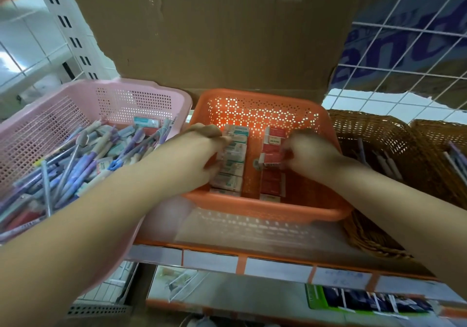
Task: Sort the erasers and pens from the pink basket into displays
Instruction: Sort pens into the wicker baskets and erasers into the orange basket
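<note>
Left hand grips the row of green-and-white boxed erasers. Right hand pinches a red boxed eraser. Both are inside the orange perforated plastic basket. The pink plastic basket of pens is at 9 o'clock.

One wide-angle view, worn on the person's head, looks forward and steeply down from close above the orange basket, which sits at frame centre. The pink basket lies just left of it and a wicker basket just right. A cardboard sheet rises behind it, and the shelf edge runs below it.
</note>
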